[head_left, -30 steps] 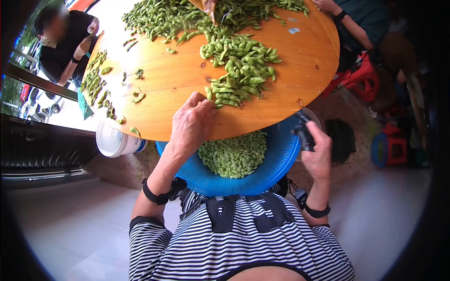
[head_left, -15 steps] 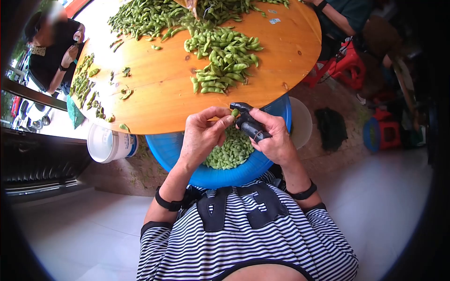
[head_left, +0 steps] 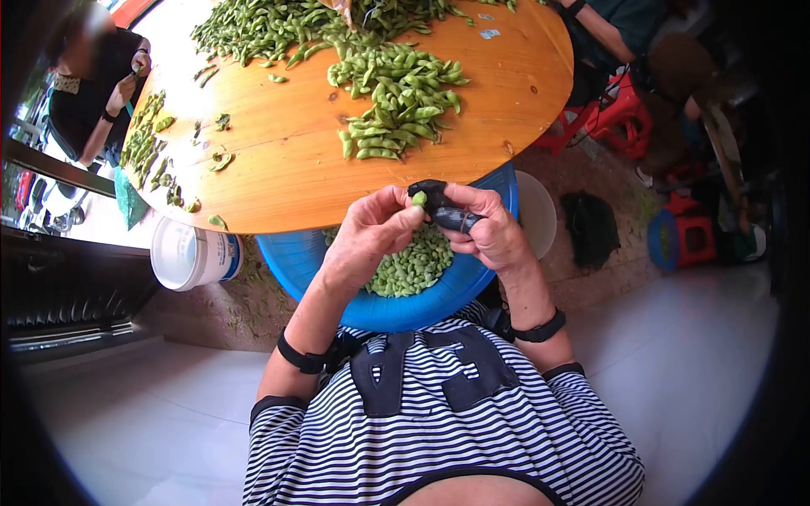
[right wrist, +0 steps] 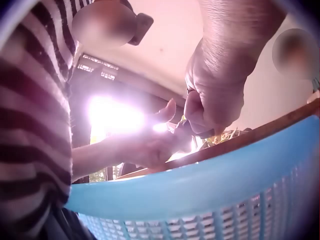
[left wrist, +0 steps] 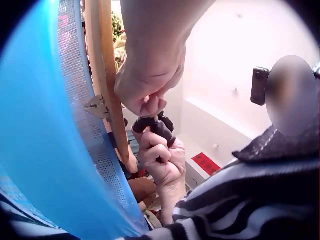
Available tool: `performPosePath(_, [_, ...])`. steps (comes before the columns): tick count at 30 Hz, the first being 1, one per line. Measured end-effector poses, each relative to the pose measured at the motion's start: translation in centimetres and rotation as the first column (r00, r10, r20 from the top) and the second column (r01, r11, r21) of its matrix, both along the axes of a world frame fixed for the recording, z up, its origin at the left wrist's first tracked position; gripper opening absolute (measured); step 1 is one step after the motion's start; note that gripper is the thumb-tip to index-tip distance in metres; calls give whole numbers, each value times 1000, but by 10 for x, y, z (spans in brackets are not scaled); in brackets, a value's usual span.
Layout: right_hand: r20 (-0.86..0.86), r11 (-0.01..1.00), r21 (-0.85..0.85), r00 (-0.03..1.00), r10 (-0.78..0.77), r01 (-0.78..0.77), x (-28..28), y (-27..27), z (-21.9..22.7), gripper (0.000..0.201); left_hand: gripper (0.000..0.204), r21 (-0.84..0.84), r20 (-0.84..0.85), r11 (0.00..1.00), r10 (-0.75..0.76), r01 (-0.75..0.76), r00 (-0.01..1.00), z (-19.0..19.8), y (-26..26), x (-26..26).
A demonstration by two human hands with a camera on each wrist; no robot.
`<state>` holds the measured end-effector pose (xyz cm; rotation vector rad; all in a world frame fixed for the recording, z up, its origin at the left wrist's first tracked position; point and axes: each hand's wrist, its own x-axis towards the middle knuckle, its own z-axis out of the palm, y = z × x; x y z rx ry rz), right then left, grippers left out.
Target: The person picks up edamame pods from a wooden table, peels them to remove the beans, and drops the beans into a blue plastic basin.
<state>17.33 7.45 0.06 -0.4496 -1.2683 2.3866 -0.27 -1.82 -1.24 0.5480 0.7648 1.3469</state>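
Over the near table edge, the left hand (head_left: 371, 232) pinches a green soybean pod (head_left: 419, 199) between thumb and forefinger. The right hand (head_left: 494, 232) meets it from the other side. Black tube-shaped covers (head_left: 456, 219) sit on its thumb and forefinger, and their tips close on the pod, hiding most of it. In the left wrist view the black-covered fingers (left wrist: 162, 131) touch the left fingertips. Below both hands, a blue basin (head_left: 380, 317) holds many shelled green beans (head_left: 409, 268). A loose heap of pods (head_left: 396, 97) lies on the wooden table (head_left: 278, 177).
A larger pod pile (head_left: 261, 34) covers the table's far side, and more pods (head_left: 152, 148) lie along its left edge. A white bucket (head_left: 179, 253) stands at lower left. Another person (head_left: 93, 101) sits at left, and a red stool (head_left: 624, 118) stands at right.
The left hand has drawn back from the pod heap with a pod. The right hand has come in from the right to meet it; both have stayed together over the basin since.
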Motion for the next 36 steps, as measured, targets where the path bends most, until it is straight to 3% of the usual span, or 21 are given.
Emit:
performPosePath(2, [110, 986, 147, 990, -92, 75, -4, -3, 3, 43, 19, 104, -335, 960, 280, -260, 900, 11, 6, 17])
performPosePath(3, [108, 986, 151, 990, -91, 74, -8, -4, 3, 43, 19, 108, -335, 959, 283, -262, 899, 9, 8, 13])
performPosePath(5, [176, 861, 487, 949, -263, 148, -15, -2, 4, 47, 21, 101, -616, 972, 228, -212, 754, 2, 12, 2])
performPosePath(6, [175, 860, 489, 949, -262, 147, -16, 0, 5, 47, 22, 125, -670, 968, 243, -217, 701, 3, 14, 1])
performPosePath(8, [243, 812, 570, 919, -311, 124, -19, 5, 10, 51, 22, 63, -634, 981, 179, -181, 752, 12, 17, -6])
performPosePath(10, [220, 796, 591, 923, -317, 133, -21, 7, 6, 50, 24, -1, -553, 997, 69, -83, 830, 12, 20, -18])
performPosePath(12, [198, 779, 611, 927, -319, 138, -26, 6, 8, 48, 26, -24, -531, 999, 23, -42, 847, 14, 22, -25])
performPosePath(14, [124, 471, 870, 860, -495, 146, -32, 1, 14, 44, 28, -42, -509, 999, -18, -3, 861, 15, 23, -26])
performPosePath(15, [121, 468, 872, 862, -492, 145, -35, -3, 15, 44, 26, -7, -404, 998, 47, -55, 913, 13, 26, -22])
performPosePath(16, [78, 373, 914, 833, -548, 160, -39, -7, 16, 43, 24, 22, -292, 994, 109, -108, 950, 11, 29, -19])
performPosePath(17, [30, 274, 946, 801, -598, 170, -42, -11, 17, 42, 24, 26, -292, 994, 113, -111, 950, 9, 30, -17])
performPosePath(18, [6, 234, 956, 788, -616, 175, -44, -13, 17, 40, 21, 15, -238, 989, 145, -145, 960, 7, 30, -16])
performPosePath(23, [-18, 186, 966, 771, -637, 177, -46, -16, 19, 36, 17, 53, -118, 989, 145, -140, 982, 2, 30, -12])
performPosePath(25, [-13, 196, 965, 776, -631, 176, -47, -16, 20, 35, 19, -13, -34, 948, 318, -319, 947, 4, 30, -3])
performPosePath(28, [-42, 179, 964, 776, -630, 198, -46, -17, 21, 32, 24, 66, 29, 965, 253, -255, 967, -4, 30, -9])
performPosePath(30, [3, 283, 933, 779, -627, 224, -34, -7, 20, 29, 27, 35, -50, 971, 238, -237, 970, 13, 20, -4])
performPosePath(31, [-24, 382, 869, 797, -604, 315, -24, -3, 17, 27, 31, -3, -124, 974, 226, -228, 966, 21, 12, -1])
performPosePath(33, [24, 316, 909, 721, -692, 273, 0, -2, 35, 26, 30, 100, -148, 984, 162, -148, 976, 8, -8, -11])
performPosePath(34, [101, 346, 910, 687, -719, 229, 17, 1, 40, 28, 27, 292, -532, 956, 137, 29, 835, 9, -17, -14])
performPosePath(35, [128, 347, 916, 671, -730, 203, 37, 5, 39, 30, 25, 382, -816, 885, 188, 266, 546, 10, -24, -16])
performPosePath(36, [90, 314, 922, 663, -743, 226, 51, 10, 37, 31, 20, 272, -893, 893, 96, 358, 439, 24, -30, -19])
